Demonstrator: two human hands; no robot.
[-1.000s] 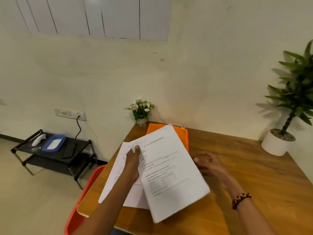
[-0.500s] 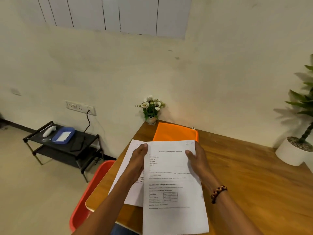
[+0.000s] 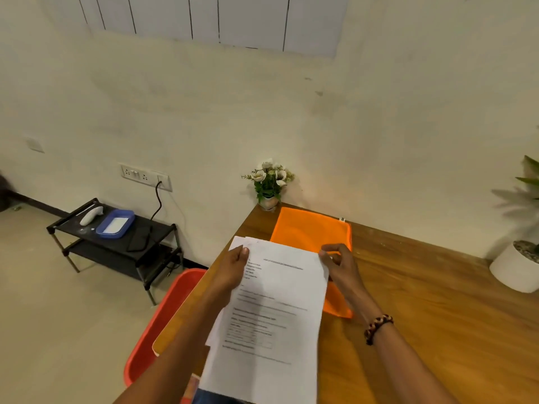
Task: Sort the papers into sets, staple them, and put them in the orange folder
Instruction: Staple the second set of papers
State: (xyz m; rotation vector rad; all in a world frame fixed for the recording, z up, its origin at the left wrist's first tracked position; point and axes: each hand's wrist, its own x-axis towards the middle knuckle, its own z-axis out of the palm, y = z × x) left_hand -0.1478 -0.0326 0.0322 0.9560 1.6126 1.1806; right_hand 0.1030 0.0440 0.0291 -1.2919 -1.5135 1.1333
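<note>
A stack of printed white papers is held up over the near left part of the wooden table. My left hand grips the stack's top left edge, thumb on the front page. My right hand pinches the top right corner. A few sheets stick out behind at the upper left. The orange folder lies flat on the table just beyond the papers, its near part hidden by them. No stapler is in view.
A small pot of white flowers stands at the table's far left corner. A white planter sits at the right edge. A red chair is beside the table's left edge, a black rack further left.
The stack has swung from tilted to straight in front of me. My right hand came off the table, took the top right edge, and now pinches the corner. The folder shows more.
</note>
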